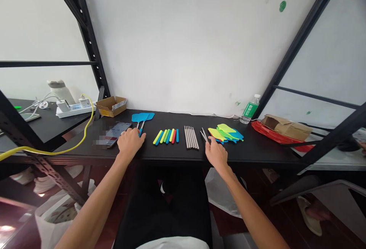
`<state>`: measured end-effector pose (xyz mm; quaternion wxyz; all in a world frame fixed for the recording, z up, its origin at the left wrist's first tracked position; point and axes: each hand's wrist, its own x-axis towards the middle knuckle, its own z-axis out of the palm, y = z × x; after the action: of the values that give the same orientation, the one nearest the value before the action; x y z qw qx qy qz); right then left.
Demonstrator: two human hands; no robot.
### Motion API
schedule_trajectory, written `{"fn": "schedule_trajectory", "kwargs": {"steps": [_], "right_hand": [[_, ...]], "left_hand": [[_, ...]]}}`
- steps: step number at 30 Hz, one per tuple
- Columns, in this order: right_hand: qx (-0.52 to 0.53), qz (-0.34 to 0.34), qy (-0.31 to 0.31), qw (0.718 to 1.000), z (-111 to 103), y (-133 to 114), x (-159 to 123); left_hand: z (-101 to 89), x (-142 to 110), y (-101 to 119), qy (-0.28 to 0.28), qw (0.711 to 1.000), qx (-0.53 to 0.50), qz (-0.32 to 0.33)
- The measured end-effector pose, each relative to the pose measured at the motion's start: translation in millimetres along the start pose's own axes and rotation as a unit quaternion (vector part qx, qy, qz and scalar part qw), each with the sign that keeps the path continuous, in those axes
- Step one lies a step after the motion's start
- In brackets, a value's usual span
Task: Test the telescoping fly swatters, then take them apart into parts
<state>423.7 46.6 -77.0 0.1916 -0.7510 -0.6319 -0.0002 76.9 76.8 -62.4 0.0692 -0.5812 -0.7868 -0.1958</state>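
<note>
Two blue fly swatters (140, 117) with metal shafts lie at the left of the black table. My left hand (130, 141) is over their lower ends, thumb and finger closed about a blue handle. Several coloured handles (166, 136), yellow, blue, green and red, lie in a row to its right. A row of metal rods (191, 138) follows. Beside it, my right hand (216, 152) pinches the near end of loose metal rods (204, 134). A pile of flat swatter heads (225, 133), yellow-green, blue and some red, lies just beyond that hand.
A phone (117, 131) lies left of my left hand, near a small cardboard box (111, 106). A yellow cable (85, 127) crosses the left edge. A water bottle (250, 109) and a red bag (274, 133) with brown paper stand right. Black shelf posts frame both sides.
</note>
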Motion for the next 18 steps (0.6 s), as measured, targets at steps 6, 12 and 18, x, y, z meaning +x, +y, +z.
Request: {"fn": "schedule_trajectory", "kwargs": {"steps": [6,12,18], "right_hand": [[-0.021,-0.049,-0.004,0.999,-0.3,-8.9,-9.9],[0.033,-0.058,0.009,0.998,5.2,-2.1,-13.1],[0.140,-0.054,0.044,0.988,5.7,8.6,-2.5]], "left_hand": [[6.1,7.5,-1.5,-0.019,0.999,0.040,-0.021],[5.2,7.9,4.5,-0.020,0.996,0.079,0.020],[-4.8,-8.8,17.1,0.044,0.997,0.049,0.041]]}}
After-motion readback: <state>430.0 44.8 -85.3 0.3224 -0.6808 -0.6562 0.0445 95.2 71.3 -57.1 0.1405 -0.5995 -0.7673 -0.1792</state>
